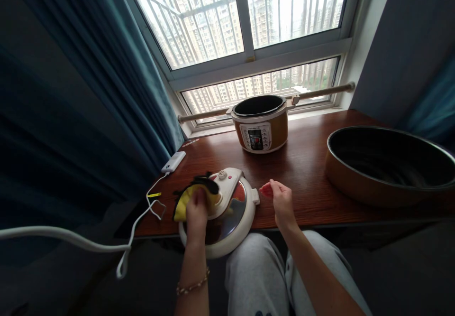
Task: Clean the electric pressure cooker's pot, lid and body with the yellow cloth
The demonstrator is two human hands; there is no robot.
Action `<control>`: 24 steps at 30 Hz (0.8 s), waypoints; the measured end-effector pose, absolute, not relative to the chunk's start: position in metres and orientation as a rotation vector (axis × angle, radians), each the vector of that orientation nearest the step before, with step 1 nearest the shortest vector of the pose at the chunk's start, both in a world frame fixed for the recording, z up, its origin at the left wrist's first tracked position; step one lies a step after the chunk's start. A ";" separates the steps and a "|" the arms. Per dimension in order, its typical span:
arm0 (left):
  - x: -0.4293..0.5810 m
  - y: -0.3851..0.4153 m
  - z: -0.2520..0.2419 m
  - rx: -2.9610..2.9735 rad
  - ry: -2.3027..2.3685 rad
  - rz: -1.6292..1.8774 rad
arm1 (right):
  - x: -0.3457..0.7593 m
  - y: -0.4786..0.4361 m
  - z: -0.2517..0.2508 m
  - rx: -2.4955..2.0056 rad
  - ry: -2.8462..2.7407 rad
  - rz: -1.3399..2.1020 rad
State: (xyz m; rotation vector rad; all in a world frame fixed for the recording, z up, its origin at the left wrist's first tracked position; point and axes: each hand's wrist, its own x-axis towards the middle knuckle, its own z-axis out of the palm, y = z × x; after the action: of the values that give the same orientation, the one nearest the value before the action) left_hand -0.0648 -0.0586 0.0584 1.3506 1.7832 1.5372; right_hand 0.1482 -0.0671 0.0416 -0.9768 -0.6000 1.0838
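Lid point(234, 214): round pressure-cooker lid, white rim with a shiny metal face, lying at the near edge of the surface point(305, 173) and hanging partly over the person's lap.
Yellow cloth point(182, 203): bunched, with a dark edge, resting on the left part of the lid.
Left hand point(196, 211): laid on the cloth, fingers folded down and clamped on it; beaded bracelet point(192, 286) at the wrist.
Right hand point(282, 201): just beside the lid's right edge, not touching it; fingers loosely curled with a reddish spot at the tips. Whether they pinch anything cannot be told.
Cooker body point(260, 124): orange-brown, open-topped, control panel facing the person; stands at the far side of the surface under the window point(245, 17), well apart from the lid.
Metal basin point(384, 164): large and dark inside, at the right end of the surface.
Power bank point(173, 161): white, at the left edge, with a white cable point(135, 230) running off the surface.
Curtain point(106, 93): teal, hanging at the left.
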 end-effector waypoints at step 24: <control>-0.022 -0.046 0.086 2.374 2.204 0.447 | 0.148 -0.068 0.042 -1.002 -0.632 1.074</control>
State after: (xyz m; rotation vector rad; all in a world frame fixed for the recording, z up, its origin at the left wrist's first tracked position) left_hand -0.0216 -0.0458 0.0863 2.3740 2.2042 0.4471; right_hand 0.1478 -0.0680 0.0418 -1.0015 -0.6319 1.0741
